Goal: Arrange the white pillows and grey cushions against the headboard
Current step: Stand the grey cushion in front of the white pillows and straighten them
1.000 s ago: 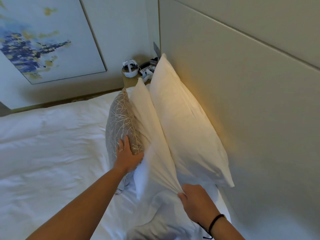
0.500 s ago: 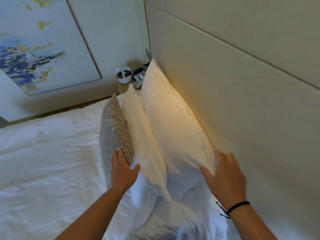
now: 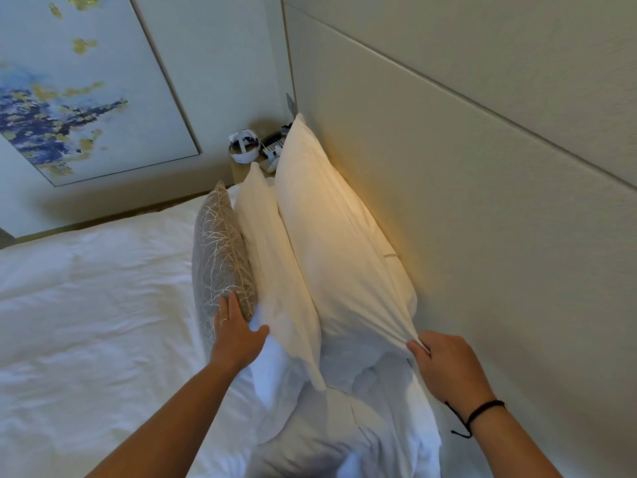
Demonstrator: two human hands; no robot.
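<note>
Right hand [image 3: 448, 367] pinches the near corner of the back pillow [image 3: 331, 243], which leans on the headboard [image 3: 465, 201] just beyond and right of that hand. Left hand [image 3: 236, 334] lies flat, fingers straight, on the grey cushion [image 3: 220, 250], thumb against the front pillow [image 3: 272, 257]; nothing gripped there. Cushion stands on edge ahead of the left hand, front pillow between it and the back pillow. All rest on the bed [image 3: 86, 305]. Pillows look light, soft, floppy; loose cover fabric likely stretches when tugged. Better hold: a corner or the plump edge. Cushion looks firmer, pushable by palm.
</note>
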